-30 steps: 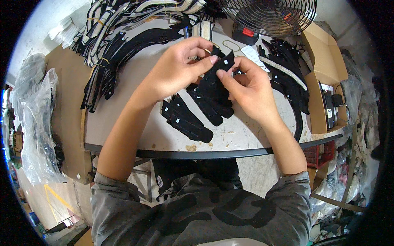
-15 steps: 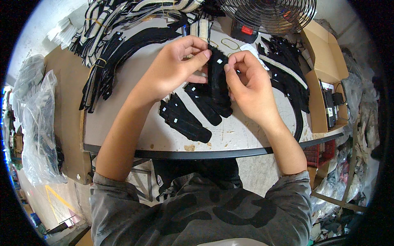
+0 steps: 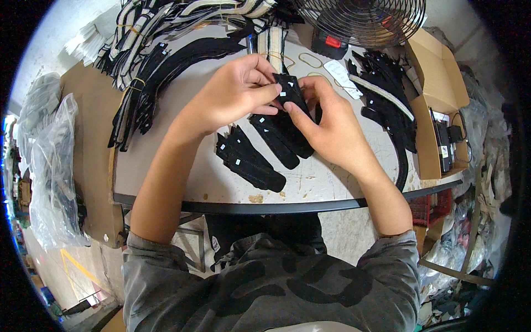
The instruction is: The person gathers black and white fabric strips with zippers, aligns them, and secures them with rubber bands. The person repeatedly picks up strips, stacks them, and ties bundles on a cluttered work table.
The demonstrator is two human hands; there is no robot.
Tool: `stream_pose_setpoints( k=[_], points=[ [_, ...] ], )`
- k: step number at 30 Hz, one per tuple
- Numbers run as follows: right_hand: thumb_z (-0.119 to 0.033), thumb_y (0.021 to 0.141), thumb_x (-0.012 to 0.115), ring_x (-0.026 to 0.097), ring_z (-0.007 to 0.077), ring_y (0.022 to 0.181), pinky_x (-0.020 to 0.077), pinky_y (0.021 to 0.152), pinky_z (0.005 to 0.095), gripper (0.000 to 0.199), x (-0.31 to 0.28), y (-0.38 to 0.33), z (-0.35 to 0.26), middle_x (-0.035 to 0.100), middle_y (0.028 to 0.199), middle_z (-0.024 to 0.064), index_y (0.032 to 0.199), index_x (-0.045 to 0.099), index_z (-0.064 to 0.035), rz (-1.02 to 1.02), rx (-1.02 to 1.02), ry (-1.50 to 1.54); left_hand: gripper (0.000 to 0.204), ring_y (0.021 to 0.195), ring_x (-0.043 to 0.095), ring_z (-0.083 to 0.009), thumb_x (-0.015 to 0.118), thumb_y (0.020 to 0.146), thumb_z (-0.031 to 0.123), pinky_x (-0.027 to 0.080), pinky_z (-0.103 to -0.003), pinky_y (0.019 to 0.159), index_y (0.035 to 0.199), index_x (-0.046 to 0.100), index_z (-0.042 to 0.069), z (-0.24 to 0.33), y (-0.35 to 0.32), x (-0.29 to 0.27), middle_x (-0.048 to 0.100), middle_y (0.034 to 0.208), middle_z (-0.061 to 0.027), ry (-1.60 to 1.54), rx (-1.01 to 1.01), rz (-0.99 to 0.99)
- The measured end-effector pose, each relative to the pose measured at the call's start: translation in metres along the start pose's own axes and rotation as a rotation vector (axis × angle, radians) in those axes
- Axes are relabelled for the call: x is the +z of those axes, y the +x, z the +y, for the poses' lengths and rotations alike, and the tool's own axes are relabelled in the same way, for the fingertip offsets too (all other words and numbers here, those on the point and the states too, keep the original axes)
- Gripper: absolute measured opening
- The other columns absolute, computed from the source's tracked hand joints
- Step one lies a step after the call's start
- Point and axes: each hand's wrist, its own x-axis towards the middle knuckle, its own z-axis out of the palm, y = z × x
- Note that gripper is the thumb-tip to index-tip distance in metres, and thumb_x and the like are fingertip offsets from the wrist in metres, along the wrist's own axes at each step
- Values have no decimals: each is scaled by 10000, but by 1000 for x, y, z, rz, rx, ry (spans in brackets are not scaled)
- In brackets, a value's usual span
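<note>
The left hand (image 3: pixel 232 94) and right hand (image 3: pixel 326 124) meet over the middle of the table (image 3: pixel 182 166), both closed in a pinch on the upper end of a black strap (image 3: pixel 291 93); left fingertips press its left edge, the right thumb and fingers hold it from the right. The strap stands raised at the top and runs down onto a small heap of like straps (image 3: pixel 282 138) lying on the tabletop. It looks light, thin and floppy, likely padded fabric, so it should bend freely and not slip; best held near the end, across its width, where the small white tags sit. Just left of the heap lies a second stack of black pieces (image 3: pixel 249 160), apart from the hands. More dark straps (image 3: pixel 387 105) pile up to the right, beside a cardboard box (image 3: pixel 437 94), and long bundles (image 3: pixel 149 83) crowd the far left. A fan (image 3: pixel 365 19) stands at the back. Bare room lies toward the near table edge, lower left
</note>
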Motion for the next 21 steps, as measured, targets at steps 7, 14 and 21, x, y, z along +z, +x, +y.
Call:
stream_pose_setpoints(
  k=[7, 14, 21],
  points=[
    [-236, 952, 760, 653, 335, 967, 523, 856, 449, 401, -9, -5, -7, 682, 1060, 179, 1263, 654, -6, -284, 8, -186, 155, 796, 689, -115, 739, 983, 119, 563, -278, 709, 1026, 670, -12, -15, -4, -22, 722, 875, -53, 589, 147, -47],
    [-463, 824, 855, 548, 414, 1206, 492, 950, 564, 846, -4, -22, -16, 541, 1288, 239, 1403, 523, 58, -404, -56, -509, 176, 748, 645, -96, 722, 986, 141, 543, -281, 694, 1035, 727, -27, -19, -3, -23, 723, 831, -64, 654, -8, 18],
    [-320, 840, 824, 600, 409, 1187, 478, 976, 533, 684, -3, -19, -13, 599, 1238, 212, 1372, 545, 8, -379, -21, -474, 221, 738, 635, -100, 739, 989, 184, 523, -279, 670, 1090, 736, -13, -18, -4, -19, 724, 816, -63, 639, -8, -8]
  ],
)
